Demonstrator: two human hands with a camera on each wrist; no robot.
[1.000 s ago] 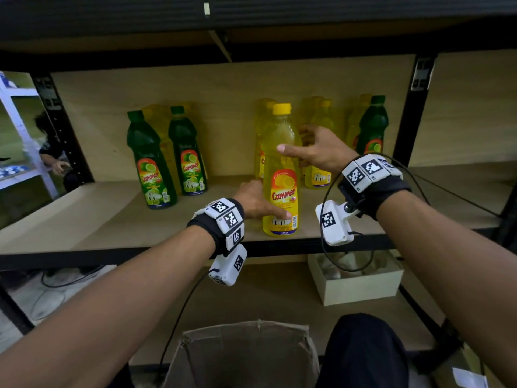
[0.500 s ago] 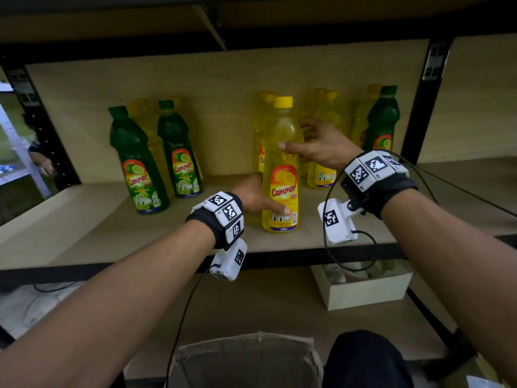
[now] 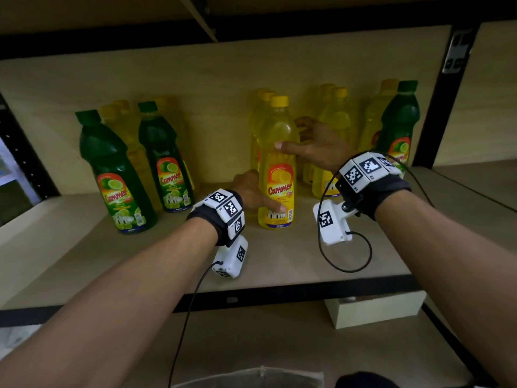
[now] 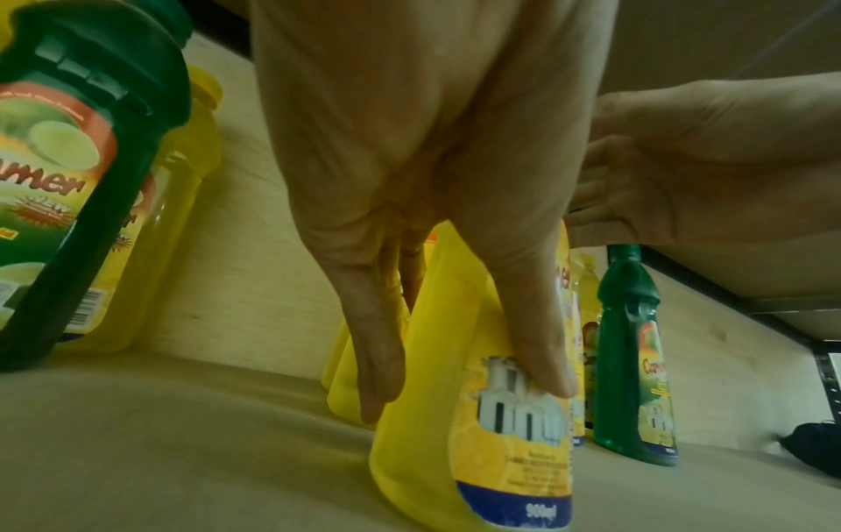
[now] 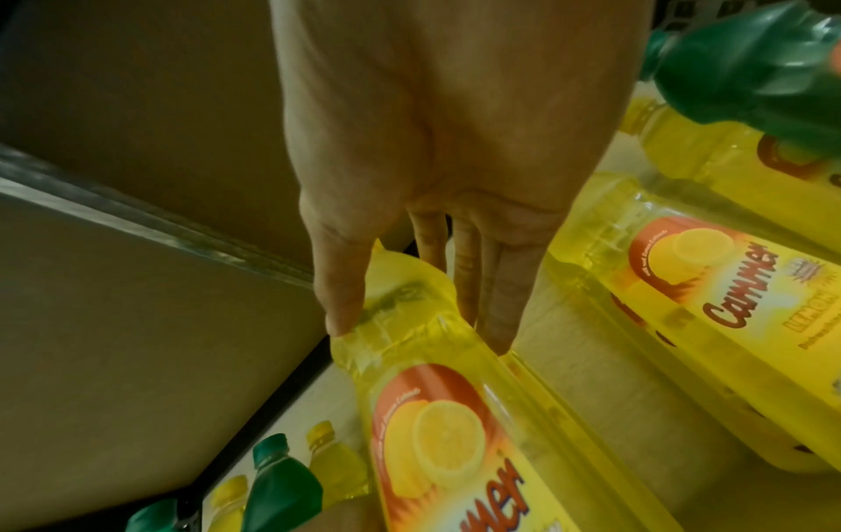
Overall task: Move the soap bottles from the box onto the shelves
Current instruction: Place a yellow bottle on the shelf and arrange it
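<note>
Wooden shelf [image 3: 279, 264] w/ a pale back panel holds rows of soap bottles. One yellow bottle [image 3: 277, 175] stands upright near the middle, fwd of the back rows. Left hand [image 3: 251, 191] grips its base from the left: thumb on the label, fingers round the side. Right hand [image 3: 313, 147] steadies its upper part, thumb in front, fingers behind. Green bottles [image 3: 117, 175] stand toward the shelf's left end.
</note>
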